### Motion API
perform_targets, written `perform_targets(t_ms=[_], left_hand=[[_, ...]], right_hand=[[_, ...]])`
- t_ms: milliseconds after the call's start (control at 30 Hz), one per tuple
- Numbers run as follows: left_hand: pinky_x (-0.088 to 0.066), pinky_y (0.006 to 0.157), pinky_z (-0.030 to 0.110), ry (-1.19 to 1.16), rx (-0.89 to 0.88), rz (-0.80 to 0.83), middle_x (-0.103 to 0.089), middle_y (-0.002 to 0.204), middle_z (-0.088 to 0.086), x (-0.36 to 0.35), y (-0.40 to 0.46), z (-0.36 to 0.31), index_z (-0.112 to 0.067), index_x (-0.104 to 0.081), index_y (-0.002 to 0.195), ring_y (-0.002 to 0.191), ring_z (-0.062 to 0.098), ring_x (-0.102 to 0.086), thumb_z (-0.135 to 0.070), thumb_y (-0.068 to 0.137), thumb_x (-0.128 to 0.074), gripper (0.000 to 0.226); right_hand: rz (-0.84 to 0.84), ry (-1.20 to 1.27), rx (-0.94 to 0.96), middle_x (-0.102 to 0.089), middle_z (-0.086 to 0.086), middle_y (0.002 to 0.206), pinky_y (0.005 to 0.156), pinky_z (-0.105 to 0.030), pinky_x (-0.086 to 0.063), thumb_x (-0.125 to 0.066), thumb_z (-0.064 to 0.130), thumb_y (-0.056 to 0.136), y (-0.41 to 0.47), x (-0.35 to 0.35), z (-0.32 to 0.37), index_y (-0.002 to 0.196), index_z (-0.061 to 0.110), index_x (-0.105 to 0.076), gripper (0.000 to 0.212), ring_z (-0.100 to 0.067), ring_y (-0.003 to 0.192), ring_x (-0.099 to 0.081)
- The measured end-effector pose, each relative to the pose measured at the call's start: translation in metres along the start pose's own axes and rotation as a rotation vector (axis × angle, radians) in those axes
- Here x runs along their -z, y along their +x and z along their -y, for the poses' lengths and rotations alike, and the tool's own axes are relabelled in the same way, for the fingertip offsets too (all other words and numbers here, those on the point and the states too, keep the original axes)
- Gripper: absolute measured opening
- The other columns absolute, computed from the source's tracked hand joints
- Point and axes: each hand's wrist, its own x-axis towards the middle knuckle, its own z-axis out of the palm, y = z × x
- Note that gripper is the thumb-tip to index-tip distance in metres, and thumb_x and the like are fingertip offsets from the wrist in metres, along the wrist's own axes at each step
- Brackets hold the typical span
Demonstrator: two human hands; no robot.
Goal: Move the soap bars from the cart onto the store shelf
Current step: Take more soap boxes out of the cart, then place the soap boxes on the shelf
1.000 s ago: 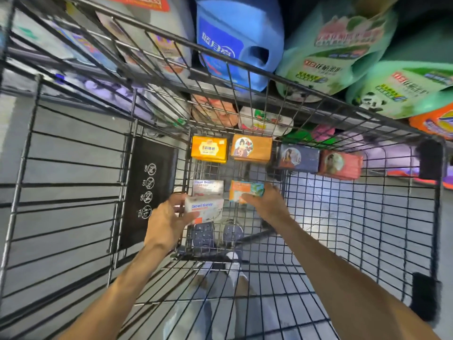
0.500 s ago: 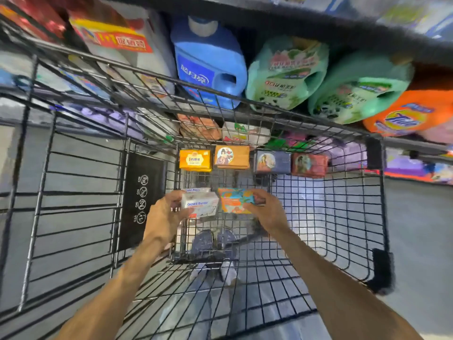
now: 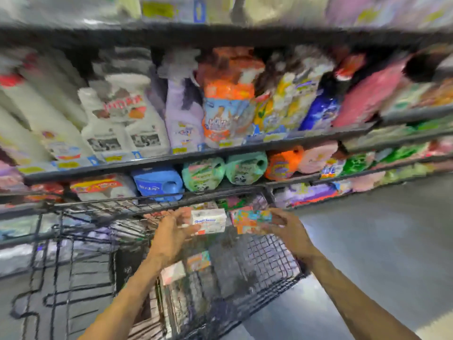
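My left hand (image 3: 171, 231) grips a white goat-soap box (image 3: 208, 220) by its left end. My right hand (image 3: 289, 228) holds an orange and teal soap box (image 3: 250, 220) by its right end. Both boxes are raised above the black wire cart (image 3: 269, 261), level with its far rim and just in front of the store shelf (image 3: 220, 150). Two more soap boxes, one pale pink (image 3: 172, 274) and one orange and teal (image 3: 198, 261), lie lower in the cart. The picture is blurred by motion.
The shelf behind the cart is packed with detergent jugs: blue (image 3: 159, 185), green (image 3: 203, 176), orange (image 3: 283, 165). Above them stand refill pouches and white bottles (image 3: 122, 123). Grey floor (image 3: 380, 241) opens to the right of the cart.
Both hands have lifted their soap boxes up out of the cart basket toward the shelf. My view has swung upward, so more shelf levels show.
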Motion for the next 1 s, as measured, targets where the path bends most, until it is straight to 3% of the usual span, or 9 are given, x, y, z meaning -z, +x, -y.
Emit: perform_targets(t_ms=[67, 100, 167, 233, 333, 467, 567, 867, 1000], left_hand=[[-0.055, 0.086, 0.032, 0.029, -0.108, 0.07, -0.074, 0.092, -0.008, -0.009, 0.008, -0.049, -0.031, -0.068, 0.107, 0.088, 0.011, -0.066, -0.048, 0.06, -0.093, 0.056], [-0.056, 0.087, 0.034, 0.031, -0.142, 0.103, -0.074, 0.09, -0.004, -0.018, 0.008, -0.076, -0.027, -0.068, 0.108, 0.087, 0.009, -0.068, -0.039, 0.062, -0.094, 0.054], [-0.054, 0.078, 0.016, 0.057, -0.23, 0.176, -0.072, 0.08, -0.009, -0.039, 0.008, -0.129, -0.015, -0.064, 0.107, 0.078, -0.007, -0.067, -0.004, 0.072, -0.087, 0.044], [-0.048, 0.074, 0.007, 0.097, -0.341, 0.24, -0.073, 0.081, -0.018, -0.063, 0.005, -0.174, -0.02, -0.062, 0.106, 0.08, -0.015, -0.064, -0.002, 0.075, -0.084, 0.042], [-0.049, 0.081, 0.011, 0.143, -0.46, 0.3, -0.075, 0.1, -0.007, -0.103, 0.002, -0.227, -0.018, -0.066, 0.115, 0.09, -0.008, -0.065, -0.015, 0.074, -0.088, 0.047], [-0.053, 0.08, 0.017, 0.186, -0.543, 0.398, -0.076, 0.1, -0.001, -0.171, -0.016, -0.289, -0.014, -0.066, 0.115, 0.091, 0.008, -0.068, -0.027, 0.067, -0.089, 0.055], [-0.057, 0.084, 0.03, 0.181, -0.609, 0.469, -0.077, 0.102, -0.005, -0.234, -0.033, -0.33, -0.022, -0.067, 0.115, 0.095, 0.012, -0.073, -0.041, 0.062, -0.086, 0.059], [-0.057, 0.093, 0.046, 0.077, -0.732, 0.614, -0.077, 0.105, 0.005, -0.445, -0.09, -0.431, -0.013, -0.065, 0.115, 0.101, 0.026, -0.072, -0.003, 0.075, -0.086, 0.046], [-0.059, 0.086, 0.029, 0.062, -0.771, 0.677, -0.077, 0.102, -0.008, -0.52, -0.109, -0.467, -0.019, -0.066, 0.112, 0.097, 0.015, -0.073, -0.003, 0.078, -0.083, 0.041]], right_hand=[[-0.064, 0.027, 0.025, -0.073, 0.022, 0.071, 0.067, -0.007, -0.05, -0.07, -0.015, 0.08, -0.018, 0.034, 0.025, 0.102, 0.013, -0.063, 0.037, 0.012, 0.072, -0.066], [-0.098, 0.032, 0.034, -0.072, 0.021, 0.071, 0.067, -0.007, -0.05, -0.07, -0.015, 0.079, -0.028, 0.052, 0.037, 0.102, 0.015, -0.063, 0.038, 0.01, 0.074, -0.067], [-0.2, 0.05, 0.071, -0.075, 0.015, 0.081, 0.072, -0.013, -0.054, -0.076, -0.009, 0.074, -0.047, 0.09, 0.05, 0.111, 0.01, -0.064, 0.044, -0.005, 0.087, -0.069], [-0.283, 0.074, 0.114, -0.075, 0.01, 0.089, 0.07, -0.015, -0.055, -0.076, -0.01, 0.074, -0.071, 0.127, 0.064, 0.124, -0.002, -0.059, 0.053, -0.005, 0.085, -0.07], [-0.393, 0.094, 0.143, -0.075, 0.007, 0.085, 0.064, -0.012, -0.053, -0.069, -0.016, 0.081, -0.111, 0.182, 0.083, 0.124, -0.005, -0.056, 0.046, 0.005, 0.073, -0.068], [-0.519, 0.105, 0.182, -0.075, 0.015, 0.075, 0.067, -0.01, -0.052, -0.068, -0.017, 0.081, -0.163, 0.257, 0.093, 0.116, 0.002, -0.059, 0.04, 0.008, 0.071, -0.067], [-0.583, 0.097, 0.221, -0.074, -0.003, 0.095, 0.072, -0.013, -0.054, -0.069, -0.014, 0.082, -0.2, 0.317, 0.091, 0.114, 0.001, -0.062, 0.036, 0.004, 0.078, -0.069], [-0.742, 0.077, 0.251, -0.071, -0.013, 0.106, 0.071, -0.015, -0.054, -0.071, -0.008, 0.083, -0.284, 0.507, 0.06, 0.121, -0.001, -0.061, 0.039, 0.001, 0.077, -0.07], [-0.819, 0.084, 0.247, -0.07, -0.014, 0.112, 0.071, -0.01, -0.051, -0.072, -0.005, 0.085, -0.313, 0.567, 0.048, 0.123, 0.002, -0.061, 0.041, 0.008, 0.075, -0.068]])
